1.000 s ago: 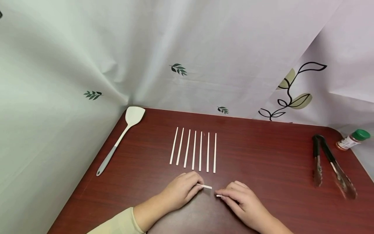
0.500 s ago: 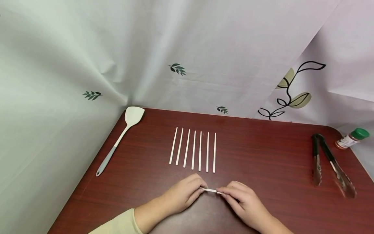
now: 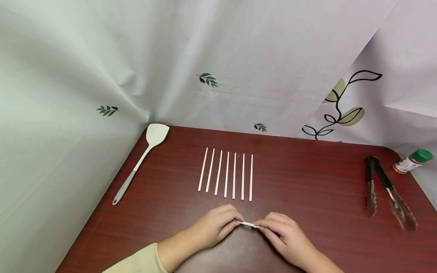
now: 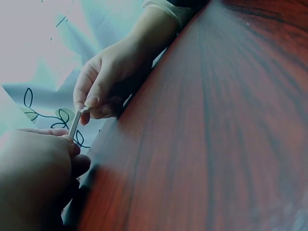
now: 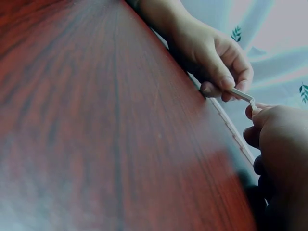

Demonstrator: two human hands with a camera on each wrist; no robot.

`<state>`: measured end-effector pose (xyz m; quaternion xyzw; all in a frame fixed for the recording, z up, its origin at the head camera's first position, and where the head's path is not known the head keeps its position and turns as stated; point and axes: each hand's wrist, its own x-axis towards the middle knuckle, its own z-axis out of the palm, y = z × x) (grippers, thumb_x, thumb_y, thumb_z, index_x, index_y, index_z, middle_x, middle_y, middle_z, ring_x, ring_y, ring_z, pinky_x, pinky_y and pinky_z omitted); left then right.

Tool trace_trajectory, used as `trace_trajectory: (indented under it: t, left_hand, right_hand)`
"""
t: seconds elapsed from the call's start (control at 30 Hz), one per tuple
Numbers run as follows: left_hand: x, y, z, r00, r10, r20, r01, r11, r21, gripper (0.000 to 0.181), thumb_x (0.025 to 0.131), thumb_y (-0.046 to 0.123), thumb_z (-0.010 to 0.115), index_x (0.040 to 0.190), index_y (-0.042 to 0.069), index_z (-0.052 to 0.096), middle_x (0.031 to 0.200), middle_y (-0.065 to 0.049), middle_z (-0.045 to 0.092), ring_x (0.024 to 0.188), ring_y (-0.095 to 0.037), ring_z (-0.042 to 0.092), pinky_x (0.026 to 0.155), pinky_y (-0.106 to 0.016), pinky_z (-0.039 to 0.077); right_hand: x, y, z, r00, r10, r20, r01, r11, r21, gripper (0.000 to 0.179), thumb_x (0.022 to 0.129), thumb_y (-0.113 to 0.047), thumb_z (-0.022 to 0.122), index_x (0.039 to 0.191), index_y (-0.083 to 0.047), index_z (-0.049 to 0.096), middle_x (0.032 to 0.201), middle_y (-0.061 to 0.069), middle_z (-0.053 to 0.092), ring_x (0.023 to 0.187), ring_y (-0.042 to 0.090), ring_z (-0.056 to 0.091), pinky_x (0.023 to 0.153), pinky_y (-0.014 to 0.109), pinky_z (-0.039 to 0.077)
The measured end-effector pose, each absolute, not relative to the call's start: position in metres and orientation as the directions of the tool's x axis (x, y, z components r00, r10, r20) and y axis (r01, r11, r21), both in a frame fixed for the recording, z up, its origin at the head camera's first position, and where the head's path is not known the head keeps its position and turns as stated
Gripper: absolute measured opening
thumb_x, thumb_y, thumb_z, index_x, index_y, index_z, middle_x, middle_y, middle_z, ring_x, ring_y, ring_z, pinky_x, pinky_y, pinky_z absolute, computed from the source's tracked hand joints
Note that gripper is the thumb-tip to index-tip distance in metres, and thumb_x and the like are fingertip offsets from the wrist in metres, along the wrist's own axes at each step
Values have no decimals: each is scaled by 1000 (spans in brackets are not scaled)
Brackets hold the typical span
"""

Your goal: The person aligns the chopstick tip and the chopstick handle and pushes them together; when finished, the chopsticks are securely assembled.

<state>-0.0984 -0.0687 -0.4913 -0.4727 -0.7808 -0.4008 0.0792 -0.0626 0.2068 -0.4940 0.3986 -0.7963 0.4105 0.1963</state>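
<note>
My left hand pinches a thin white stick between thumb and fingers. Between the thumb and forefinger of my right hand is a second white piece, only its short end showing. The two ends meet in the small gap between the hands. In the right wrist view, the left-hand stick touches the other piece at an angle. Fingers cover most of both pieces, so their full length is hidden. Beyond the hands, several white sticks lie side by side on the dark red table.
A white spatula with a grey handle lies along the left edge. At the right are black-handled metal tongs, spread apart, and a small green-capped bottle. A patterned white curtain hangs behind the table.
The left hand has moved slightly right and down, bringing its stick's end from apart to meeting the piece in the right hand. The right hand has barely moved. The row of sticks is unchanged.
</note>
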Motion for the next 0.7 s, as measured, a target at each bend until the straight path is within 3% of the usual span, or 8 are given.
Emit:
trace_trajectory:
  t: [0.3,0.43,0.7]
  left_hand:
    - [-98,-69,-491,-549,677,491,793,236,562,12,102,6,70,111,14,72,107,5,70,99,-2,65,89,-15,52]
    - [-99,-69,-493,-542,677,499,797,224,561,12,102,5,70,111,13,73,106,4,70,98,-2,65,88,-15,52]
    - [-101,-70,-492,-482,689,541,842,192,505,17,102,3,69,114,13,74,108,6,71,102,-3,66,92,-15,51]
  right_hand:
    - [-62,207,-496,-602,-471,645,-798,336,-500,22,100,-6,73,118,-17,78,100,-8,73,88,3,66,84,22,48]
    - [-62,208,-496,-610,-477,633,-792,337,-509,30,94,0,76,119,-17,78,100,-9,73,88,3,65,84,22,48]
    - [-63,208,-495,-612,-492,619,-790,347,-505,33,93,-1,77,119,-21,78,99,-13,71,87,0,63,85,22,45]
